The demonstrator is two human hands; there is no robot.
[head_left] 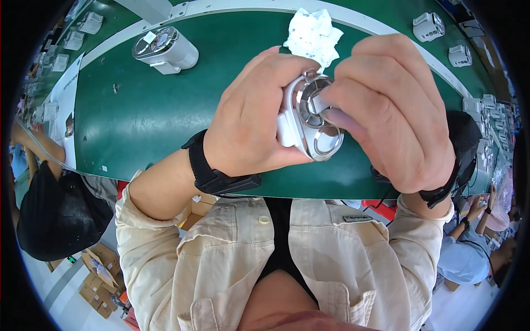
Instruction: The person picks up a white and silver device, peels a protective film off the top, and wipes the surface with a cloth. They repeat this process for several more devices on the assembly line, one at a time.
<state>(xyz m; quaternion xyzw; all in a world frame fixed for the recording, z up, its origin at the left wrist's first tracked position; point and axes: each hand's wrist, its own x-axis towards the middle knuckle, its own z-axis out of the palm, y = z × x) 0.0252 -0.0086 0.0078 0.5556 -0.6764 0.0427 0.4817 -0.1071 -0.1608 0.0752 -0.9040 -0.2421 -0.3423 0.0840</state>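
Note:
My left hand (245, 113) is wrapped round a small white device (301, 128) with a shiny chrome face, holding it above the green table with that face turned up. A round chrome ring and a smaller chrome-rimmed circle show on the face, with a little metal loop at its far end. Against the larger ring, my right hand (395, 110) pinches a small pale flat piece (318, 103) between thumb and finger; whether it is stuck to the face I cannot tell. Just beyond my hands lies a crumpled white tissue (313, 34).
A similar white device (171, 52) stands at the far left of the green table (143, 121). A white rail (248, 9) curves along its far edge. More devices (428, 26) sit beyond it. Co-workers are at both sides, and cardboard boxes (99, 292) stand on the floor at left.

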